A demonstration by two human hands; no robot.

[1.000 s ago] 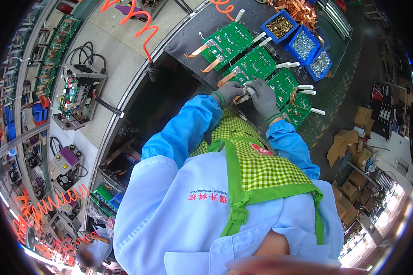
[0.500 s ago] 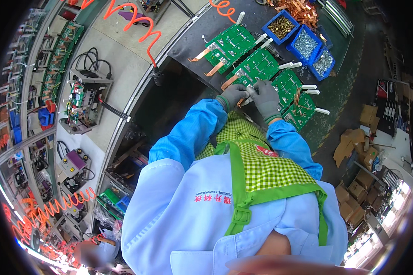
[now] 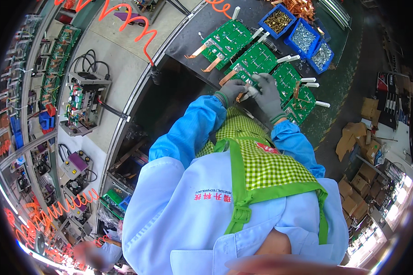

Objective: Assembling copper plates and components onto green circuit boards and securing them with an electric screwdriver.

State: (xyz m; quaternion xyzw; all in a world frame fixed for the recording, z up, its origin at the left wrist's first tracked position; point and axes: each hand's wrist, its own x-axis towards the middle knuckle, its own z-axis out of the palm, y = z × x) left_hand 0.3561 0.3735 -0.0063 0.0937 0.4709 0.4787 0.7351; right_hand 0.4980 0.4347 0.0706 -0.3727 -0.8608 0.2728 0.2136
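Both my hands, in grey gloves with pale fingertips, meet at the near edge of the second green circuit board. My left hand is closed in a pinch on a bent copper strip, which sticks out below its fingertips. Beside it, my right hand has its thumb close to the strip and its fingers curled over the board edge; what these fingers hold is hidden. Another copper strip juts from the same board, just left of my hands. More copper strips project from the leftmost circuit board.
Two further circuit boards lie to the right, with white posts along their far edges. Blue bins hold brass fasteners and silvery hardware. Loose copper pieces are heaped behind. An orange coiled hose hangs at left.
My right hand has lifted slightly and its fingers have shifted over the board. My left hand stays at the copper strip, now more visible. The whole view has shifted a little.
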